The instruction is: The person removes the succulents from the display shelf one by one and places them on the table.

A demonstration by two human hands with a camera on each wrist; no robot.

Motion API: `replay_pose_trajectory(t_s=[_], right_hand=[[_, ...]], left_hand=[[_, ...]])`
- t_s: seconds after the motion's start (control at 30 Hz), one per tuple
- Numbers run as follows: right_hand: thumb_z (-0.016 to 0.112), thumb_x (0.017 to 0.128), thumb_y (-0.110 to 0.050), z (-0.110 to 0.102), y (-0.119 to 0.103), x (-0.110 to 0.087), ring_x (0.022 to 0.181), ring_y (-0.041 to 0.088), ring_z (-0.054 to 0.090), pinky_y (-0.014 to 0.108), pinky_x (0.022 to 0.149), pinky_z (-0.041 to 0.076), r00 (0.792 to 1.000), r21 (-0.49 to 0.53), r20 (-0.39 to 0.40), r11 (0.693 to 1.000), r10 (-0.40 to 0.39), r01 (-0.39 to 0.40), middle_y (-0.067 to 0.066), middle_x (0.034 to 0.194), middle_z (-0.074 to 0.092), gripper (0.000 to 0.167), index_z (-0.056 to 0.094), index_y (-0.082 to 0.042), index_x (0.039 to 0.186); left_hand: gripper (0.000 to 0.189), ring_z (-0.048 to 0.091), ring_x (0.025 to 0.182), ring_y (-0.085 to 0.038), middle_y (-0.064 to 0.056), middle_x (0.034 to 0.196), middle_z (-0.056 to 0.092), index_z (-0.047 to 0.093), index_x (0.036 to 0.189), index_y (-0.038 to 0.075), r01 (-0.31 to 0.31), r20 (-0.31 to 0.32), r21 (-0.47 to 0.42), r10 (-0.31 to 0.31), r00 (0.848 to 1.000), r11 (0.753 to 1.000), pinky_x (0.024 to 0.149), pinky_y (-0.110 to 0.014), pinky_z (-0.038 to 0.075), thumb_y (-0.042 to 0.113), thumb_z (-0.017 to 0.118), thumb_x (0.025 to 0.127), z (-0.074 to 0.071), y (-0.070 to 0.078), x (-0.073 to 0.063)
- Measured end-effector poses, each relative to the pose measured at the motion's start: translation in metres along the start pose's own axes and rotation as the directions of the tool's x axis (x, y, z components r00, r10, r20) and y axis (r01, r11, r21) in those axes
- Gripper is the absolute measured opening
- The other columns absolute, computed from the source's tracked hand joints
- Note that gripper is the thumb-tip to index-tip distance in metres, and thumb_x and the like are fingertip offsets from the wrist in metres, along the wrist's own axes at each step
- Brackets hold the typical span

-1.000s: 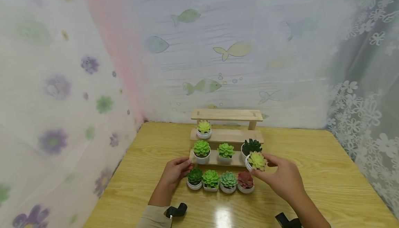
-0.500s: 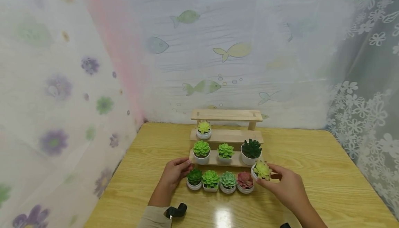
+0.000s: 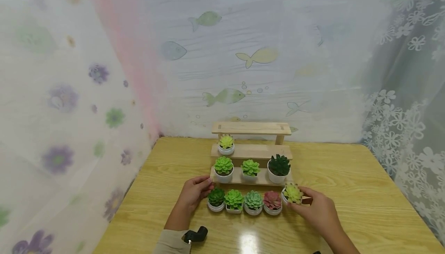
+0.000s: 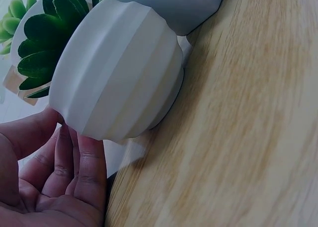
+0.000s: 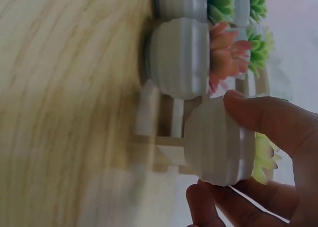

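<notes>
My right hand (image 3: 319,209) pinches the white pot of a yellow-green succulent (image 3: 292,194) between thumb and fingers. In the right wrist view this ribbed pot (image 5: 218,142) hangs clear of the tabletop, close beside the potted red succulent (image 5: 181,58). At the left end of the tiered wooden plant stand (image 3: 252,127), my left hand (image 3: 194,193) holds the lowest shelf's corner. The left wrist view shows its fingertips partly hidden behind the white pot of a dark green succulent (image 4: 119,73). Potted dark green, bright green (image 3: 234,200), pale green (image 3: 253,200) and red succulents line the stand's front.
On the lowest shelf stand two bright green succulents (image 3: 224,166) (image 3: 250,169) and a dark green one (image 3: 279,167). Another yellow-green succulent (image 3: 226,143) sits at the middle shelf's left. A patterned curtain (image 3: 264,92) rises behind the wooden table (image 3: 365,192).
My right hand has brought the yellow-green succulent right and down, from before the dark green plant on the lowest shelf to the red succulent's right side. The left hand stays at the shelf end.
</notes>
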State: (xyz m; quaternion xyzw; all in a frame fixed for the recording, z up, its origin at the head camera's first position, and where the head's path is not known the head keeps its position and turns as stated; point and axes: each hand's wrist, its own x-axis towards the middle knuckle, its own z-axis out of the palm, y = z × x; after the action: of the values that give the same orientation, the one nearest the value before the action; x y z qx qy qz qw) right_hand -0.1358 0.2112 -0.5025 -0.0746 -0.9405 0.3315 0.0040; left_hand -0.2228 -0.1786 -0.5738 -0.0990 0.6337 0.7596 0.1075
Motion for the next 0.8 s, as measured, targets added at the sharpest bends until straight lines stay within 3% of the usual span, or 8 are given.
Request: replay_pose_trajectory(t_s=[0.23, 0.43, 0.8], right_hand=[[0.093, 0.072, -0.048, 0.009, 0.011, 0.002, 0.089, 0.022, 0.076, 0.046, 0.077, 0.060, 1.000, 0.006, 0.010, 1.000, 0.008, -0.008, 0.014, 0.110, 0.078, 0.082, 0.068, 0.001, 0.132], [0.093, 0.070, -0.052, 0.015, 0.018, 0.001, 0.087, 0.018, 0.074, 0.044, 0.077, 0.059, 0.999, 0.005, 0.020, 1.000, 0.028, -0.029, 0.004, 0.097, 0.078, 0.083, 0.069, 0.001, 0.130], [0.092, 0.068, -0.058, 0.020, 0.022, 0.001, 0.087, 0.019, 0.075, 0.046, 0.078, 0.060, 0.996, 0.035, 0.053, 0.997, 0.065, -0.067, 0.009, 0.103, 0.078, 0.087, 0.069, 0.000, 0.129]], left_hand=[[0.039, 0.074, 0.085, -0.012, -0.006, 0.098, 0.079, 0.064, 0.132, -0.006, 0.009, 0.021, 0.004, -0.009, 1.000, 1.000, 0.074, -0.024, 0.061, 0.015, 0.071, 0.099, -0.001, 0.000, 0.001], [0.040, 0.074, 0.084, -0.011, -0.007, 0.098, 0.079, 0.063, 0.132, -0.008, 0.000, 0.032, 0.003, 0.000, 0.999, 1.000, 0.073, -0.024, 0.061, 0.014, 0.070, 0.100, 0.000, 0.000, 0.000], [0.038, 0.074, 0.083, -0.011, -0.010, 0.098, 0.079, 0.063, 0.132, -0.009, -0.013, 0.005, -0.010, 0.013, 1.000, 1.000, 0.072, -0.023, 0.060, 0.012, 0.069, 0.101, 0.001, 0.000, -0.001]])
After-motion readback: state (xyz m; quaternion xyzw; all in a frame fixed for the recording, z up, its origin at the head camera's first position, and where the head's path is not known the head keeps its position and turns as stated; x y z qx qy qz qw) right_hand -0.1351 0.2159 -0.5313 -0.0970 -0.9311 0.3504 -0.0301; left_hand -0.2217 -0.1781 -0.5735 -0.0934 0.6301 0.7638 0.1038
